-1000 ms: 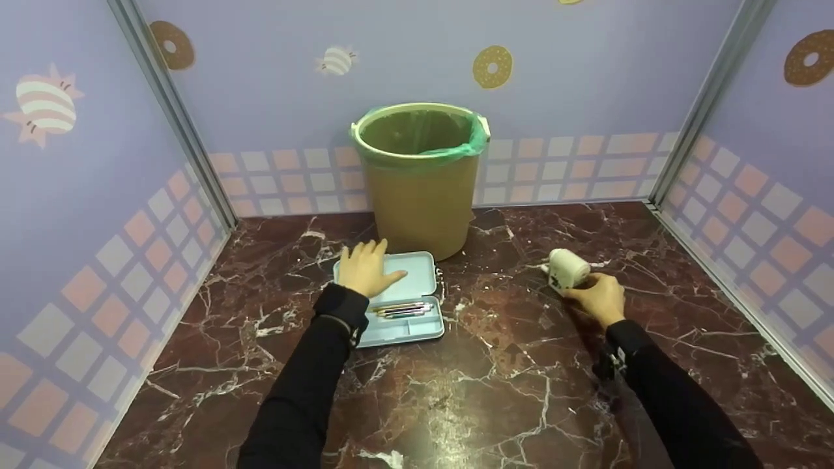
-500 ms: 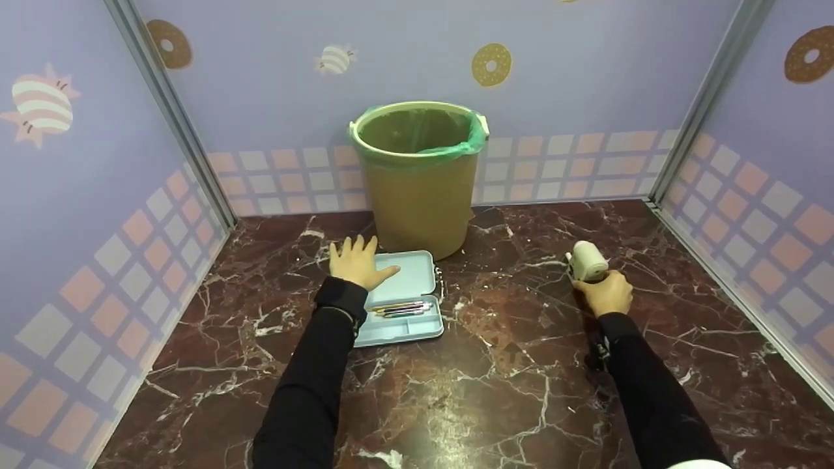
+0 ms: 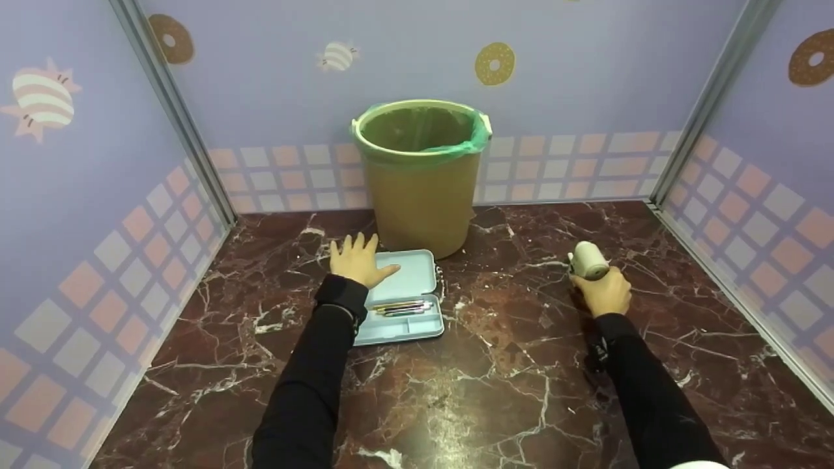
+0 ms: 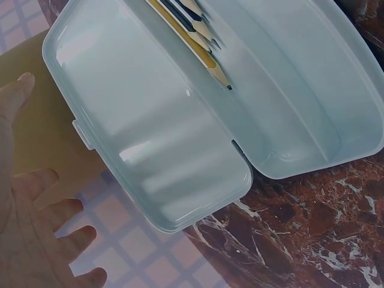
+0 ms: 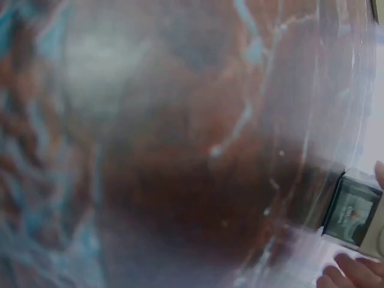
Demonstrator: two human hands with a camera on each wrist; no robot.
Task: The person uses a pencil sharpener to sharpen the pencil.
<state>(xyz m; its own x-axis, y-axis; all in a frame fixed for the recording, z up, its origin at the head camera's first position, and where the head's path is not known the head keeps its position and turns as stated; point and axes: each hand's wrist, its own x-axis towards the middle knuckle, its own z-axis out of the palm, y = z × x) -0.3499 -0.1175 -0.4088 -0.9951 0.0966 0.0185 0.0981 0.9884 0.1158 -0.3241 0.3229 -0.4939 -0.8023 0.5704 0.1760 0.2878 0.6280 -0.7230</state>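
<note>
My left hand (image 3: 354,262), fingers spread and straight, is over the left side of a light blue pencil case (image 3: 427,324). Its lid (image 3: 417,273) lies folded back, away from me. In the left wrist view, several pencils (image 4: 198,49) lie together in one compartment, sharpened tips showing. Off to the right, my right hand (image 3: 607,292) grips a whitish pencil sharpener (image 3: 588,262) with a rounded top, fingers and thumb around its near end. The right wrist view catches only the sharpener's dark see-through window (image 5: 353,211) and some fingertips (image 5: 354,270) at the edge.
Behind the pencil case stands a brown bin (image 3: 423,202) with a green liner (image 3: 462,146) over its rim. Patterned panels (image 3: 273,85) close off the back and both sides of the dark red marbled table (image 3: 495,404).
My right hand has carried the sharpener a little to the right and turned it, then held nearly still. My left hand has shifted slightly left and away; the pencil case stays put.
</note>
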